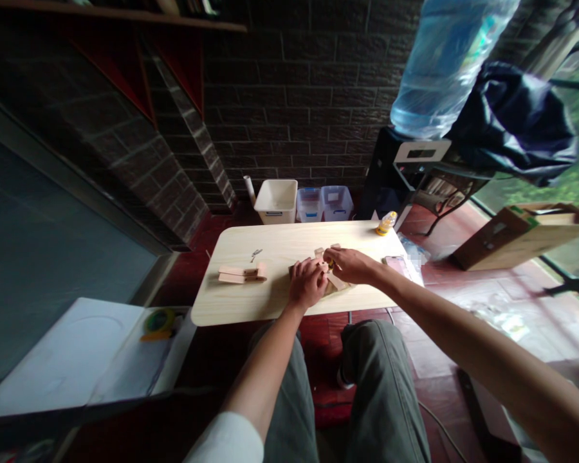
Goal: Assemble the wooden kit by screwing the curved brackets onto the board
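Observation:
My left hand (309, 281) presses down on a wooden assembly (338, 283) of light boards, its fingers curled over the wood. Close against it, my right hand (347, 265) is closed around what looks like a small screwdriver (330, 263) with a yellow-and-black handle, mostly hidden by the fingers. The tool meets the wood between both hands; its tip cannot be made out. On the left part of the table lie some joined wooden pieces (241, 274) with dark holes. Behind them is a small group of dark metal screws or bits (256, 253), too small to tell.
The light wooden table (270, 305) stands before my knees. A yellow glue bottle (386, 223) is at its far right corner, with a phone (395, 263) by the right edge. Plastic bins (276, 202), a water dispenser (417, 154) and a cardboard box (511, 238) stand beyond.

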